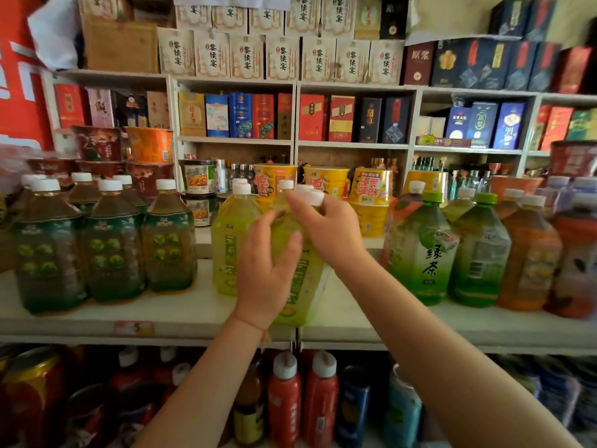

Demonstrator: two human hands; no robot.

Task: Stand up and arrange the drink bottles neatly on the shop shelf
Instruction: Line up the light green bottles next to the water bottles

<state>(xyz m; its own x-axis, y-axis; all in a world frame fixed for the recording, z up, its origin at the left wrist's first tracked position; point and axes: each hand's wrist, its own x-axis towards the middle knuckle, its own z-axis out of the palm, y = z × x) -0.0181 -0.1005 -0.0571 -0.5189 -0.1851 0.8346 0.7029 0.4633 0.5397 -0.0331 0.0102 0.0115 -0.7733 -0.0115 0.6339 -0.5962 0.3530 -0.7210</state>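
Head view: the right hand (326,231) grips the white cap of a tilted yellow-green plastic drink bottle (298,286) at the white shelf's (181,312) front edge, the left hand (265,270) spread loosely against its side, so a slip could tip it off.

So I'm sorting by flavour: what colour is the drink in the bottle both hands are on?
Pale yellow-green bottle, white cap, seen in the head view.

A large clear plastic bottle of pale yellow-green drink with a white cap (298,279) tilts at the front edge of the white shop shelf (181,315), cap leaning right. Just left of it stands an upright yellow-green bottle of the same kind (227,250). Dark tea bottles with green labels (106,250) stand grouped at left; green tea bottles with green caps (452,253) and orange drink bottles (526,253) stand upright at right
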